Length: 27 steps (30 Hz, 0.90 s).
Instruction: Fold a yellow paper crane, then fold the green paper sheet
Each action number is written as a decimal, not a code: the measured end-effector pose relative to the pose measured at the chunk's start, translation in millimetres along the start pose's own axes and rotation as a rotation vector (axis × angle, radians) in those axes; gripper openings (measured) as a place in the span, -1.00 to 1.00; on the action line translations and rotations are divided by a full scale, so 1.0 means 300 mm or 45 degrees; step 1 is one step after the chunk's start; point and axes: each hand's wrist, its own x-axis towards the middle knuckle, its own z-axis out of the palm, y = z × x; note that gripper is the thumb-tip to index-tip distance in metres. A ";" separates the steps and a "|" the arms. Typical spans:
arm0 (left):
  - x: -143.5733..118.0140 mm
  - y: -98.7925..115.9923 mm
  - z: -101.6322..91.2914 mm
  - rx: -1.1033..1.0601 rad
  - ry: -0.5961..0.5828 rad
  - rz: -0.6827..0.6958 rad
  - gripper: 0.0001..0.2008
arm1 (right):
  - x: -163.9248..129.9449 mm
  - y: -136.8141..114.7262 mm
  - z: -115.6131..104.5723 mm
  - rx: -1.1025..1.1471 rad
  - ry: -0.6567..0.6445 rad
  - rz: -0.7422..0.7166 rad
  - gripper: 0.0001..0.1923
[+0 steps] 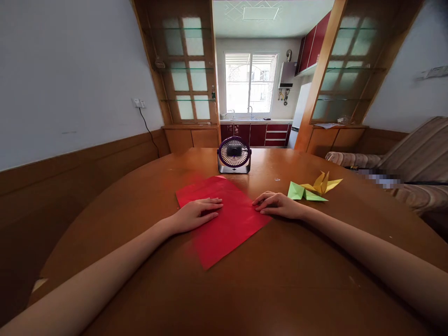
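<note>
red paper sheet [224, 219]: flat on wooden worktop [280, 280], centre. left hand [196, 213]: palm down, fingers spread flat on the sheet's 9 o'clock side, gripping nothing. right hand [276, 204]: flat, fingertips on the 3 o'clock corner. small fan [234, 155] at 12 o'clock. green folded paper [304, 192] and yellow folded paper [321, 184] at 2 o'clock.

The person is showing two bare forearms, both coming into view uncovered from the lower corners up to the wrists, with no sleeve edge showing. The left hand [196, 213] is wearing no glove, ring or watch. The right hand [278, 205] is likewise bare, its fingernails looking short and unpainted.
</note>
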 end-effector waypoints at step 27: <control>-0.018 0.094 -0.083 -1.036 -0.048 -0.039 -0.25 | 0.032 -0.041 0.052 0.656 0.585 0.553 -0.78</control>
